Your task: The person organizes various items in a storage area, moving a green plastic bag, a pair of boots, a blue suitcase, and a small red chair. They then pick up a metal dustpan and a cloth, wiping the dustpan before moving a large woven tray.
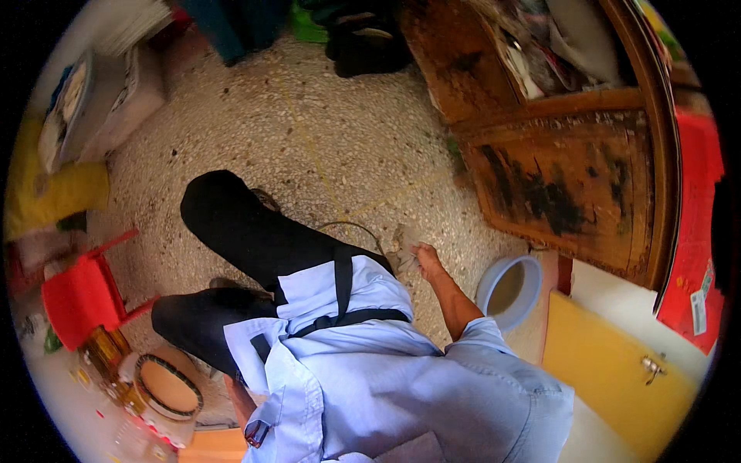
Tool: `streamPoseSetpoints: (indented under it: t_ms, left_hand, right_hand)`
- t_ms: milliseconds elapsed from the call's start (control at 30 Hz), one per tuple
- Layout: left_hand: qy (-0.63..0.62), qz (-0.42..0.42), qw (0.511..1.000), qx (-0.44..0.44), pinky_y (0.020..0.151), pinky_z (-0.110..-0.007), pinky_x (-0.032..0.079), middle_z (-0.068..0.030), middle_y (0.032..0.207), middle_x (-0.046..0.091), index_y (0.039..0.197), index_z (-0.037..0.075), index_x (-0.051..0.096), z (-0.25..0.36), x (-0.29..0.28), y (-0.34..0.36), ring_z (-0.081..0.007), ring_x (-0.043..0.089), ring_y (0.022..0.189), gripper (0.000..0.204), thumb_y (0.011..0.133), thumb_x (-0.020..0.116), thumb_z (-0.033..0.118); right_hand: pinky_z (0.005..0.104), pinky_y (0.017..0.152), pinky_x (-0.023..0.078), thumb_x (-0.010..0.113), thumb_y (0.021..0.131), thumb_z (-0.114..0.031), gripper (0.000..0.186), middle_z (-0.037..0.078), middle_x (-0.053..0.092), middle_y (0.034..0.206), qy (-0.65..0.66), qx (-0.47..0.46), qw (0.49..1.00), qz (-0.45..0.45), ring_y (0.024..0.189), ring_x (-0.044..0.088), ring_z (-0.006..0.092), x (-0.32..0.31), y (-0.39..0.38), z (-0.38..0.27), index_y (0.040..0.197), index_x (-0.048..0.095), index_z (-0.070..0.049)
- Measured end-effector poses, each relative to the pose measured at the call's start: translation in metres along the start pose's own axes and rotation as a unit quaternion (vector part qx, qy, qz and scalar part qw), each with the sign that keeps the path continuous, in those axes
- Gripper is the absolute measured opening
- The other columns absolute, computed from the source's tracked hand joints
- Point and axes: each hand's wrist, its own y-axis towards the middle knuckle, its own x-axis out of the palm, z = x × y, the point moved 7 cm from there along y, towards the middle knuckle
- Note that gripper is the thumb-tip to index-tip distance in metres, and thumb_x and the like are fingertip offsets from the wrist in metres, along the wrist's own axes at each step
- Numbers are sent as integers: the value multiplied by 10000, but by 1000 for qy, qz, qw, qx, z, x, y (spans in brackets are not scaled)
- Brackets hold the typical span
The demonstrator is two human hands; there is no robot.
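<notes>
My right hand (pixel 424 260) is low over the speckled floor, to the right of my knees. Its fingers are closed on a crumpled pale grey piece, which looks like a rag (pixel 404 241); blur hides its exact kind. Beside it, a thin dark curved wire or handle (pixel 359 224) arcs out from behind my black trouser leg. Of my left arm, only a strip of forearm (pixel 241 400) shows, between my shirt and the thigh. The left hand's fingers are hidden there.
A pale blue basin (pixel 509 293) with murky liquid stands right of my arm. Beyond it is a worn wooden cabinet (pixel 559 181). At left are a red chair (pixel 81 297), plastic bins (pixel 116 104) and a round lidded container (pixel 168 386). A yellow door (pixel 610 378) is lower right.
</notes>
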Motion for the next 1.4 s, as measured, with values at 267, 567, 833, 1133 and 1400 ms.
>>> streamPoseSetpoints:
  t_ms: [267,567,833,1133,1400]
  left_hand:
    - [27,-13,1000,5,746,-316,500,-105,935,671,1069,-5,622,38,0,16,-189,637,846,259,899,563,182]
    - [37,-35,999,-7,746,-314,500,-101,940,671,1075,-9,621,51,10,31,-185,636,846,264,900,561,180]
    - [11,-40,999,-15,746,-312,500,-98,944,670,1080,-12,620,53,8,32,-181,635,847,269,901,559,179]
    - [-44,-53,998,10,746,-310,499,-94,949,670,1086,-15,619,72,3,27,-177,634,847,274,901,558,177]
    - [-115,-50,991,42,745,-308,499,-91,953,669,1091,-18,618,90,4,13,-174,633,848,278,902,556,176]
  right_hand:
    - [379,696,535,590,867,-162,364,94,643,1059,184,30,982,-43,892,645,234,-13,-29,38,1200,530,-26]
    - [350,572,481,602,828,-282,263,69,619,773,229,-63,933,270,647,580,210,-297,-100,95,868,622,-23]
    - [315,571,499,612,836,-188,194,59,627,796,105,-95,961,239,668,594,179,-253,-63,67,958,579,-42]
    - [274,668,530,556,919,-163,175,58,652,884,10,-207,943,-260,731,624,142,133,-102,-156,1026,606,-35]
    - [264,651,525,564,917,-191,162,37,641,805,-105,-167,943,-269,696,613,124,160,-61,-174,952,630,-47]
